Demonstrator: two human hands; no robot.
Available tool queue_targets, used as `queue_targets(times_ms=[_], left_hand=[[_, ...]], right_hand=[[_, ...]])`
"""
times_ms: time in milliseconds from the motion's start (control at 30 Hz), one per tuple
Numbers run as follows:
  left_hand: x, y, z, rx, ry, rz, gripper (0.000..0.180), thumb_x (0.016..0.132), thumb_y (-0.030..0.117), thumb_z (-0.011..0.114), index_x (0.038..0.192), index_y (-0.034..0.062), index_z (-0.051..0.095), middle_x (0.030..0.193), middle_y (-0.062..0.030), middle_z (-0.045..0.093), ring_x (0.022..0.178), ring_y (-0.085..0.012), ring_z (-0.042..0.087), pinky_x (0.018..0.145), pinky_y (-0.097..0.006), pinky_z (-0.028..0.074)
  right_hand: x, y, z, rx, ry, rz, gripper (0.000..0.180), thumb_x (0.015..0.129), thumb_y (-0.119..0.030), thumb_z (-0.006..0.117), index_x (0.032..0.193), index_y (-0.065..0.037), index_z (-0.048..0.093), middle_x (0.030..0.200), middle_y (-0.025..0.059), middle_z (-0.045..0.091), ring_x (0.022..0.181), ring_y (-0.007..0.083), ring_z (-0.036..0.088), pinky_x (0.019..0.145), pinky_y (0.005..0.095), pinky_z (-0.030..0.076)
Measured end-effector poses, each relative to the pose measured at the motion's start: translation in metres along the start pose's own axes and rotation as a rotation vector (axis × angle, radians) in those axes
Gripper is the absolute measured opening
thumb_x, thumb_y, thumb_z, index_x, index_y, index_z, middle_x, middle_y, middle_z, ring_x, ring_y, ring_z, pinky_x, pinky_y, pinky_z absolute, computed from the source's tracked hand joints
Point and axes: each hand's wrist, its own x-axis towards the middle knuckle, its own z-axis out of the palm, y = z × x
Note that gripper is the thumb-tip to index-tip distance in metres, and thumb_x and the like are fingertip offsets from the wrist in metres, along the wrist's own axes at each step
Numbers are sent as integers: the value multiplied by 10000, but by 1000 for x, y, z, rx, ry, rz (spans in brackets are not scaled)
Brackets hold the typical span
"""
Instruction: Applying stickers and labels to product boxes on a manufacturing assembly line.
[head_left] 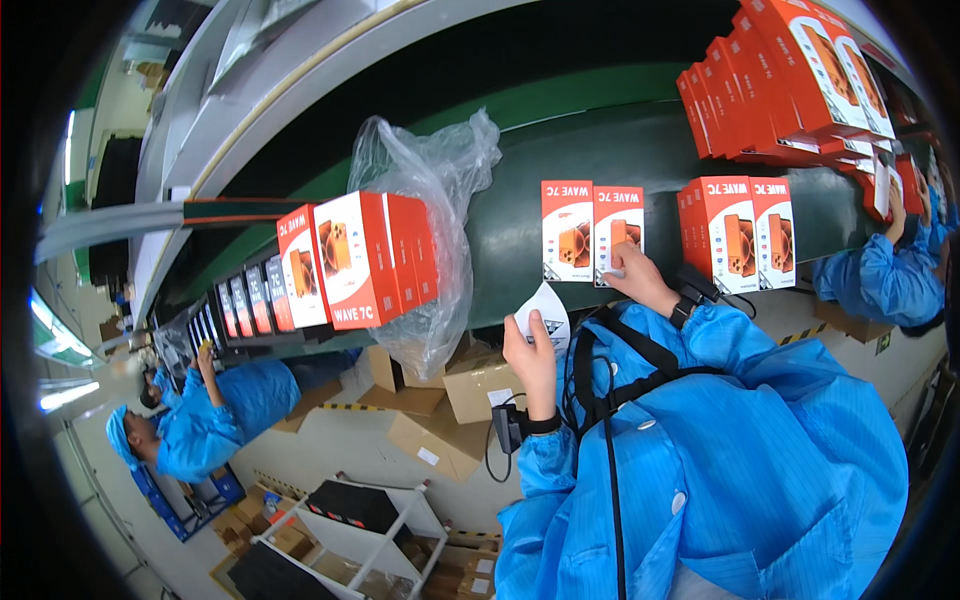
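Observation:
My left hand point(532, 362) pinches a small white sheet point(547, 308) with dark print, its top corner pointing up. My right hand point(645, 281) is at the lower part of a red and white phone box point(619, 208), thumb and fingers curled close together against its front. Whatever may be between those fingertips is hidden. Touching that box on its left stands a matching phone box point(567, 222), with a small dark-and-white mark at its lower left corner. Both lie on the dark green work surface point(505, 232).
To the right are more phone boxes point(735, 235) and a tall stack point(780, 85). Left, a row of boxes point(370, 255) stands against a clear plastic bag point(430, 160). Co-workers in blue point(230, 410) work at both ends. Cardboard cartons point(435, 430) and a white rack point(420, 535) are below.

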Motion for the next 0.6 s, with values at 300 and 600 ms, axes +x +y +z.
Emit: queue_targets(times_ms=[300, 600], left_hand=[[102, -91, 79, -196, -573, -22, 564, 920, 180, 535, 1381, -65, 321, 1397, -210, 387, 1296, -304, 374, 1072, -327, 269], [109, -62, 71, -797, -707, -261, 703, 866, 119, 584, 1420, -2, 168, 1467, -104, 255, 1285, -323, 396, 1089, -436, 289]], right_hand=[[1, 28, 13, 359, 222, 348, 734, 663, -265, 713, 1307, -118, 392, 1236, 197, 440, 1195, 372, 381, 990, 443, 337], [-26, -25, 3, 447, 480, 154, 856, 697, -202, 724, 1429, -169, 283, 1339, 158, 423, 1275, 389, 353, 1102, 419, 260]])
